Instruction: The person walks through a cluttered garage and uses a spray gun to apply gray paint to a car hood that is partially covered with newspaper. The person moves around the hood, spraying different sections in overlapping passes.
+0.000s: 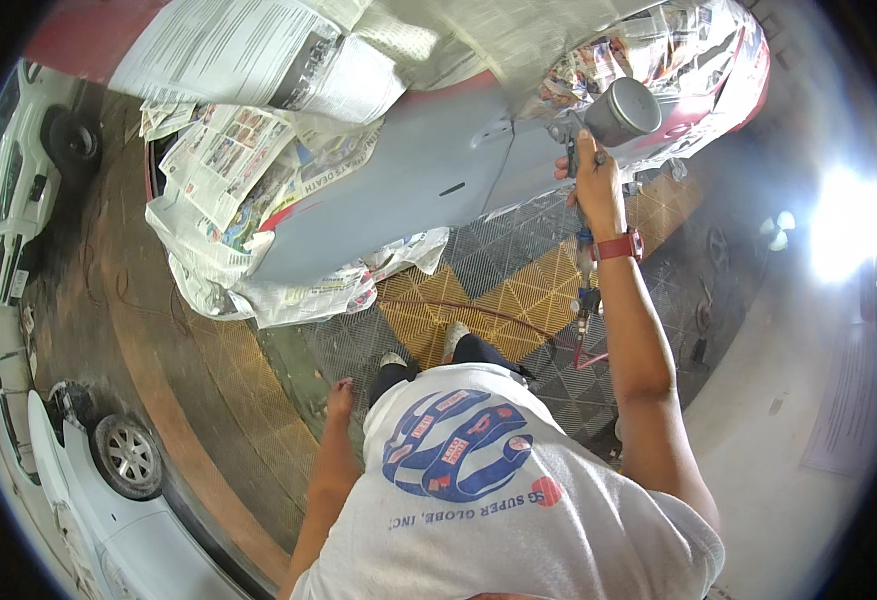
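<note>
My right hand (pixel 598 180) is closed round the handle of a spray gun (pixel 570 135), held out at arm's length. A grey paint cup (pixel 626 112) sits tilted on top of the gun. Close beyond it lies the grey-coated side panel of a car (pixel 398 185), with red showing at some edges. Sheets of newspaper (pixel 233 165) cover the parts round this panel. My left hand (pixel 340 398) hangs low at my left side, apart from the car. Its fingers are small and foreshortened, so their pose is unclear.
A thin red hose (pixel 518 322) runs over the grey and yellow floor tiles (pixel 438 310) near my feet. White vehicles (pixel 28 190) stand on the left, one with a silver wheel (pixel 126 457). A bright lamp (pixel 853 225) shines at the right, by a pale wall (pixel 788 400).
</note>
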### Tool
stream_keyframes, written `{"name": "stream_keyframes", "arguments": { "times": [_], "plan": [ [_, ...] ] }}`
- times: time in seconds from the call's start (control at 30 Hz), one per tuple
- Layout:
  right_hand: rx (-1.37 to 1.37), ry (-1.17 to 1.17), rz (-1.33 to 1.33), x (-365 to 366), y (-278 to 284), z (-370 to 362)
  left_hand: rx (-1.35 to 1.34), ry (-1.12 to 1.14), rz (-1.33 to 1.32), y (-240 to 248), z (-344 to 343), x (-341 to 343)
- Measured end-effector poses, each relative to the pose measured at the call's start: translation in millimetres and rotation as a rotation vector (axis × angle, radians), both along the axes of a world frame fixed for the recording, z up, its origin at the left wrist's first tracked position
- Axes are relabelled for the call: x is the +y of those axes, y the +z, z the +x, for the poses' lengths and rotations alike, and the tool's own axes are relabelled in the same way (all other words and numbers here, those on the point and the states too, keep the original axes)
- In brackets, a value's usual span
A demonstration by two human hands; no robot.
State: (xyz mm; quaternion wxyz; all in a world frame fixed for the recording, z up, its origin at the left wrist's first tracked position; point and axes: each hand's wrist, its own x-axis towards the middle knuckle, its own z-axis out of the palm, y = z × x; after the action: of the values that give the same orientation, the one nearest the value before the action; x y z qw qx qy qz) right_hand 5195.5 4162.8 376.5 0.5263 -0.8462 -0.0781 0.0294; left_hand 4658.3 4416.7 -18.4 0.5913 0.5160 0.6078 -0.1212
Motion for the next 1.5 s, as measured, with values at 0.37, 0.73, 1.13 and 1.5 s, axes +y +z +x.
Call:
{"name": "stream_keyframes", "arguments": {
  "times": [0.37, 0.73, 1.13, 1.5],
  "plan": [
    [0.287, 0.318, 0.118, 116.3, -30.4, -112.6, -0.054, 0.066, 0.021, 7.4, -25.8, -16.5],
    [0.337, 0.629, -0.013, 246.1, -61.8, -196.6, 0.062, 0.144, -0.048, -2.0, -120.2, -30.8],
    [0.497, 0.594, 0.010, 266.0, -62.1, -216.9, 0.045, 0.150, -0.074, -17.3, -167.3, -10.1],
    [0.134, 0.183, -0.055, 104.7, -50.4, -118.3, 0.029, 0.015, -0.028, -5.8, -113.0, 26.0]
  ]
}}
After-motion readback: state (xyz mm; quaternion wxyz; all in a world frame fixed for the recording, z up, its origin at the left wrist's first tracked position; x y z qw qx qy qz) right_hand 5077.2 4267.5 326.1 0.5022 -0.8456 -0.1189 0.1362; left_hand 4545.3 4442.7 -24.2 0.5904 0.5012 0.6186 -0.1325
